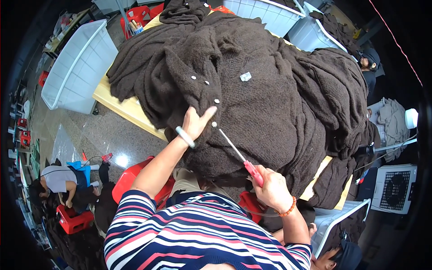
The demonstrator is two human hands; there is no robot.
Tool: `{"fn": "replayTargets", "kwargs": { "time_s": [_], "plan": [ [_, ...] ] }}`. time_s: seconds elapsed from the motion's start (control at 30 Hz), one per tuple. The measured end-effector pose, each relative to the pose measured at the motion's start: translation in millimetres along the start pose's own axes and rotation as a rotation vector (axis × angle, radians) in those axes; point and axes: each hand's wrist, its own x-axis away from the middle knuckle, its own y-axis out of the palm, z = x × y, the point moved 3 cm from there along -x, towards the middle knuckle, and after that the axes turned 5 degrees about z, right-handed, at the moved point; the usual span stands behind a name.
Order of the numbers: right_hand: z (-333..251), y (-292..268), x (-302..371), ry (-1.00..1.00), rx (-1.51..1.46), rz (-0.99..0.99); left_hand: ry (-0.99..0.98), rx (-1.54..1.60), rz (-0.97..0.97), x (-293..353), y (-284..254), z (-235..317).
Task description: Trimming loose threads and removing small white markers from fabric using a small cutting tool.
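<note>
The left hand [196,120] lay flat on a dark brown sweater [252,90], fingers stretched out and pressing the knit down beside its button strip; it gripped nothing, and a pale bangle [185,137] sat on its wrist. The right hand [271,186] was closed around the pink handle of a long thin tool [234,150], whose metal shaft ran up and left to a tip just beside the left thumb, at a white button [214,124]. More white buttons dotted the folded strip above. The sweater lay on top of a heap of similar brown knitwear that covered most of a yellow table [123,108], with more hanging over the far right edge. A white tub [78,67] stood left of the table, and two more at its far side. A red stool [130,180] stood under the left arm. A person [60,180] crouched on the floor at lower left.
</note>
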Motion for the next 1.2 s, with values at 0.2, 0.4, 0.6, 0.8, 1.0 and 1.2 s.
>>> {"fn": "replayTargets", "kwargs": {
  "time_s": [0.2,0.4,0.6,0.8,1.0,1.2],
  "plan": [
    [9,7,8,0.006,0.006,0.073,0.284,-0.230,-0.020,34,-9,-9],
    [5,17,19,-0.063,0.102,-0.048,-0.022,0.459,-0.161,25,-4,-22],
    [-2,15,12,-0.018,0.164,-0.052,-0.073,0.493,-0.197,35,4,-29],
    [-3,9,13,-0.112,0.060,0.025,-0.078,0.378,-0.302,25,-15,-30],
    [-3,8,11,-0.106,-0.070,0.114,-0.158,0.427,0.138,-21,-36,13],
    [-9,5,-12,-0.048,0.081,0.053,0.533,-0.403,0.021,-24,5,16]
  ]
}}
